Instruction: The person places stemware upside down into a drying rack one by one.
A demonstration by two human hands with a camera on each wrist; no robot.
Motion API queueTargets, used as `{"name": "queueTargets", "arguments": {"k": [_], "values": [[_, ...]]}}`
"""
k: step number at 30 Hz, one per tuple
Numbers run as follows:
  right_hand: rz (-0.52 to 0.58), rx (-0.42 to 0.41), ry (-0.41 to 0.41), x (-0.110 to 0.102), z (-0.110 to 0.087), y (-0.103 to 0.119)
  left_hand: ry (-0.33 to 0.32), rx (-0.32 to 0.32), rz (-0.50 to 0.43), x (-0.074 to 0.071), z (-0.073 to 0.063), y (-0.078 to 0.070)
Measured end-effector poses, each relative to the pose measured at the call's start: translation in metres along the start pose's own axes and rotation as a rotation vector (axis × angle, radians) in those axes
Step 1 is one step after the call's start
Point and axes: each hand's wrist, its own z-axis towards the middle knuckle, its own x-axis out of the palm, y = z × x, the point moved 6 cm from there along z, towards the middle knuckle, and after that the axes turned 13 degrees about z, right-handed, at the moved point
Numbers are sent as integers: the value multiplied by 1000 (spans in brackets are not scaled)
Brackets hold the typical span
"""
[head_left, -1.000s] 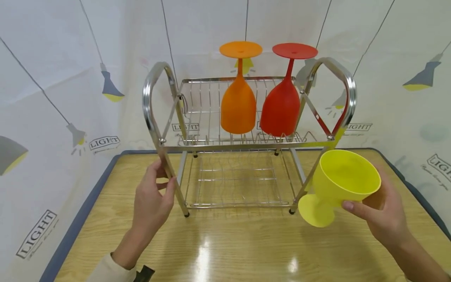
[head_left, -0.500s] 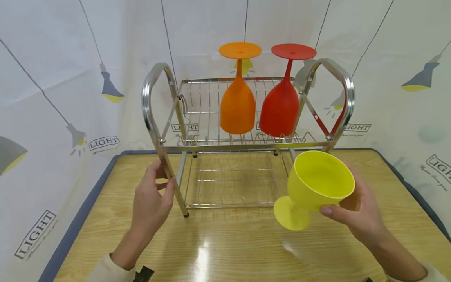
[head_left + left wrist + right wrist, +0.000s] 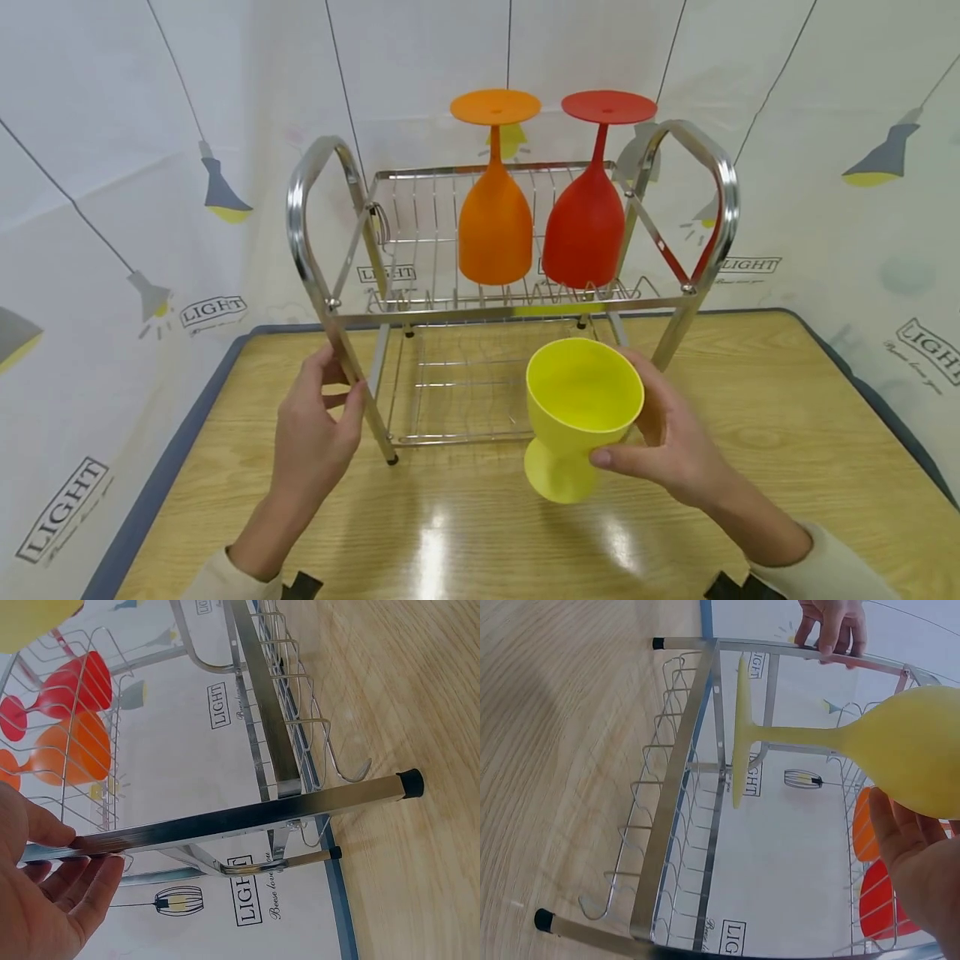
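Observation:
My right hand grips a yellow plastic goblet by its bowl, thumb on the near side. It is held upright, mouth up, in front of the lower shelf of a chrome two-tier dish rack. In the right wrist view, the goblet's stem and flat foot show in front of the rack. My left hand holds the rack's front left leg, with fingers and thumb on either side of the post. On the upper tier, an orange goblet and a red goblet stand upside down.
The rack's wire lower shelf sits low over the wood-grain table. Tall curved side frames rise at both ends of the rack. Behind it hangs a white sheet printed with lamps.
My right hand has carried the yellow goblet leftward, from beside the rack's right front leg to before its lower shelf, turning it more upright. The left hand keeps its hold on the rack.

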Motion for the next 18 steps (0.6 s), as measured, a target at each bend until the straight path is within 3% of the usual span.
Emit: {"name": "queueTargets", "arguments": {"k": [11, 18], "values": [[5, 33, 19, 12, 11, -9, -38, 22, -3, -2, -1, -3], [23, 43, 19, 18, 16, -14, -127, -10, 4, -6, -7, -4]]}}
